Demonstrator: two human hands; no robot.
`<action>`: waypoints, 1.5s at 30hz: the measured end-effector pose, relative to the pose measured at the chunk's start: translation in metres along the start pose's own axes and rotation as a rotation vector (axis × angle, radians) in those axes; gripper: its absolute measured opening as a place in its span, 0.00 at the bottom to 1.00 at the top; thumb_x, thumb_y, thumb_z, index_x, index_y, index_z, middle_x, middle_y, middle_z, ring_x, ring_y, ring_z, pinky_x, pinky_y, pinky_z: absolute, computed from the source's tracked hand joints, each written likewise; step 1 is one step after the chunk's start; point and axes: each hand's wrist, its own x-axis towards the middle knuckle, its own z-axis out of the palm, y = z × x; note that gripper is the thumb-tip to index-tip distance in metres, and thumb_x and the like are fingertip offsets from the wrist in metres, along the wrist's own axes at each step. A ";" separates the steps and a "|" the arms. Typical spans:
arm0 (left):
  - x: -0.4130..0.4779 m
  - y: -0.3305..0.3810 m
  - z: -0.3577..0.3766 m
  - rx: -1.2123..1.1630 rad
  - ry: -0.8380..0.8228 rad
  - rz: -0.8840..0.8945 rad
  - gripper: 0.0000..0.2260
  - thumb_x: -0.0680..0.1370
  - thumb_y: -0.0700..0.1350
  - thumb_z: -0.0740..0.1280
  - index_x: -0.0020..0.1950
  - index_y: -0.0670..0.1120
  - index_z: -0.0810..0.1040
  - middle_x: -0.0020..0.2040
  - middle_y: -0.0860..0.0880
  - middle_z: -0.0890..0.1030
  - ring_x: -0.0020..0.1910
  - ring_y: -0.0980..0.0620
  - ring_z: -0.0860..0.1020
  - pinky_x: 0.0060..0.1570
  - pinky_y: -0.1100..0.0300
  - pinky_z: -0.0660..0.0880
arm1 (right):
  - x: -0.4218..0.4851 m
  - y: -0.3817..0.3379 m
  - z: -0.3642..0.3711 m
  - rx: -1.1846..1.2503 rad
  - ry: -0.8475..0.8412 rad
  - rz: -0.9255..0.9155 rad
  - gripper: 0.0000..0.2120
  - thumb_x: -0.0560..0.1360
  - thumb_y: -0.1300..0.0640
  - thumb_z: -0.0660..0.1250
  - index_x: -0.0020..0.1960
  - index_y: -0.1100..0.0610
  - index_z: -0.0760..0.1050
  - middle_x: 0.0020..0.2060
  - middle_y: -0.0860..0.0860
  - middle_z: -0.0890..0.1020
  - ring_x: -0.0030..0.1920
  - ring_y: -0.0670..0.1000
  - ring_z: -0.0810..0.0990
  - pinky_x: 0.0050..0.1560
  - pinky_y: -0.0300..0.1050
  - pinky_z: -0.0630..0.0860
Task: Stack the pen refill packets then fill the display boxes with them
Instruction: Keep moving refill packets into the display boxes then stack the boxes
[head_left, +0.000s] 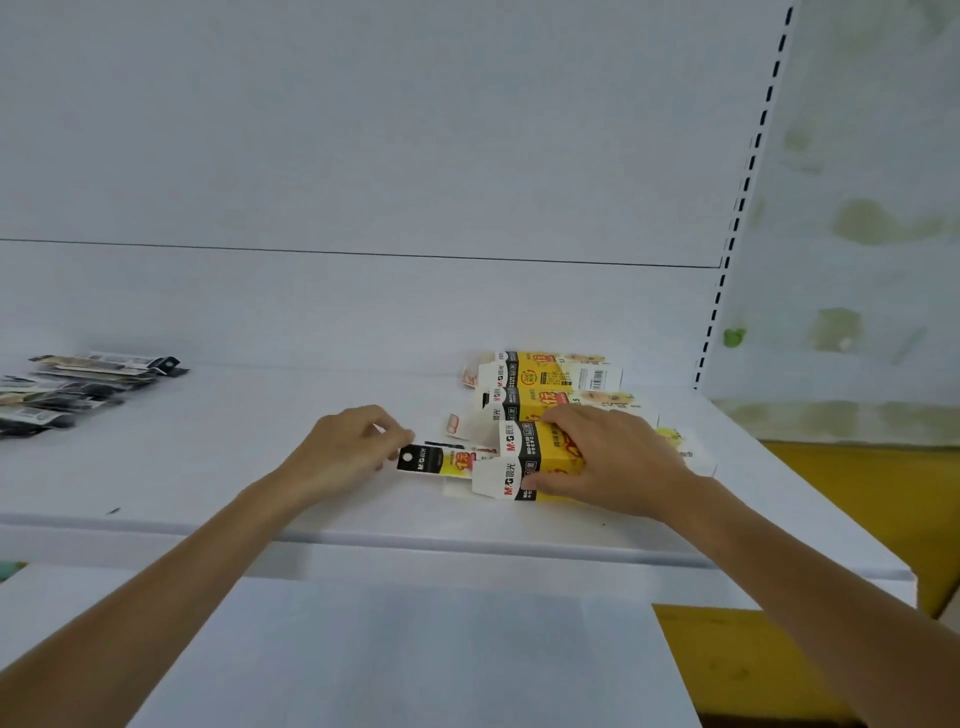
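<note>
Three yellow, black and white display boxes lie on their sides on the white shelf (260, 457). My right hand (608, 457) grips the nearest display box (524, 462) from above, its flap open toward the left. My left hand (353, 447) pinches the black end of a stack of pen refill packets (436, 460) whose other end sits in that box's mouth. The second box (524, 402) and the third box (545, 371) lie behind it. A loose pile of packets (78, 389) lies at the shelf's far left.
The shelf's white back panel rises behind the boxes. A slotted upright (737, 208) runs along the right. A lower white shelf (405, 654) juts out under my arms, with yellow floor (857, 493) at the right.
</note>
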 end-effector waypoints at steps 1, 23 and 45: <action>-0.002 0.001 0.001 0.014 -0.027 0.033 0.04 0.75 0.50 0.67 0.44 0.52 0.77 0.41 0.52 0.81 0.42 0.55 0.79 0.42 0.63 0.70 | 0.000 0.001 0.000 -0.009 0.010 -0.004 0.33 0.69 0.29 0.58 0.67 0.47 0.63 0.62 0.44 0.74 0.56 0.48 0.75 0.51 0.43 0.70; 0.003 0.004 0.028 0.153 -0.058 0.397 0.06 0.74 0.47 0.68 0.37 0.55 0.78 0.33 0.54 0.78 0.34 0.59 0.73 0.35 0.69 0.66 | 0.001 -0.004 -0.003 -0.021 -0.019 0.031 0.31 0.70 0.30 0.58 0.67 0.46 0.64 0.63 0.42 0.73 0.60 0.47 0.73 0.56 0.43 0.69; 0.021 0.011 0.045 0.112 -0.232 0.476 0.31 0.62 0.56 0.78 0.63 0.54 0.74 0.55 0.62 0.76 0.52 0.66 0.75 0.53 0.66 0.71 | 0.005 -0.004 -0.006 0.100 -0.039 0.073 0.30 0.68 0.33 0.64 0.66 0.44 0.67 0.59 0.41 0.75 0.54 0.44 0.72 0.48 0.39 0.65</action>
